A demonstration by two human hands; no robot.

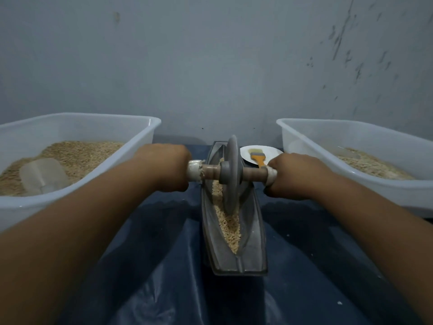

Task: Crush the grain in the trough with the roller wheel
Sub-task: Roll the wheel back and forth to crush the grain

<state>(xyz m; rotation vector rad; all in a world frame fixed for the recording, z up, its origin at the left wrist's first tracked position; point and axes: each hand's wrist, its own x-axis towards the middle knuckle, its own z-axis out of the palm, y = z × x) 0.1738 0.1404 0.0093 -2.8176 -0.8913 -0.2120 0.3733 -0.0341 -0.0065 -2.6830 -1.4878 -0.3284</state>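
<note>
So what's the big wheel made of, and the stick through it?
The roller wheel looks like cast metal or stone: dull, grey, thick; I cannot tell which. The axle looks like wood: brown and turned. Its ends look wrapped in white tape.

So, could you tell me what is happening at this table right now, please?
A person is crushing grain in a narrow trough with a roller wheel. The left hand and right hand each grip one end of the wheel's axle, and the wheel stands on edge in the trough's middle. White tubs of grain sit on either side, and a brush lies on a plate behind.
</note>
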